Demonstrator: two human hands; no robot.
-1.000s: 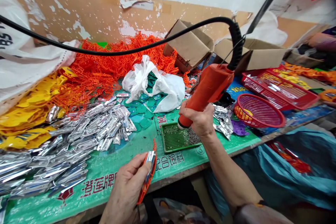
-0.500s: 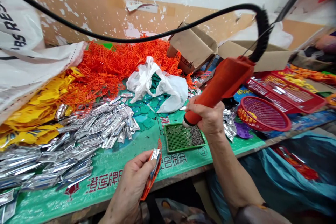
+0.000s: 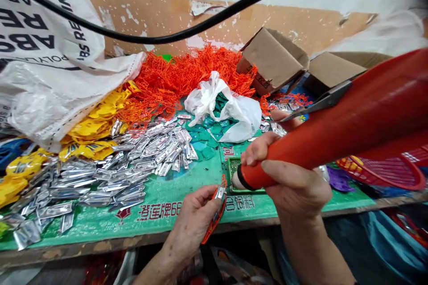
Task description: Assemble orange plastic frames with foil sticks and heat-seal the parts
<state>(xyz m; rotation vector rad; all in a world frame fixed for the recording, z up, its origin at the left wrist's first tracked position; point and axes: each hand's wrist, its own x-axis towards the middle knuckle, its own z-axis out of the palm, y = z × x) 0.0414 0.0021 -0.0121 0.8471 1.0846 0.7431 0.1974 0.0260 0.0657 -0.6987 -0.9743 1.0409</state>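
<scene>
My right hand [image 3: 294, 182] is wrapped around a red electric screwdriver [image 3: 351, 124], tilted with its white nose down and to the left. A grey metal strip [image 3: 323, 100] runs along the tool's upper side. Between the thumb and fingers of my left hand [image 3: 195, 213] is an orange plastic piece [image 3: 210, 229] with a silver metal plate [image 3: 220, 193] against it. The screwdriver's nose is just right of this piece, apart from it. Behind the nose lies a green tray [image 3: 230, 164], mostly covered by tool and hand; its bit is not visible.
Silver plates [image 3: 133, 160] are heaped at left beside yellow pieces [image 3: 96, 120]. Orange pieces [image 3: 197, 69] form a pile behind a white plastic bag [image 3: 247, 116]. Cardboard boxes [image 3: 274, 62] and a red basket [image 3: 394, 171] are to the right. A black cable [image 3: 174, 37] hangs across.
The screwdriver's nose has moved from over the tray's screws toward the piece in my left hand, and the tool now lies flatter. The view has swung, shifting the table rightward.
</scene>
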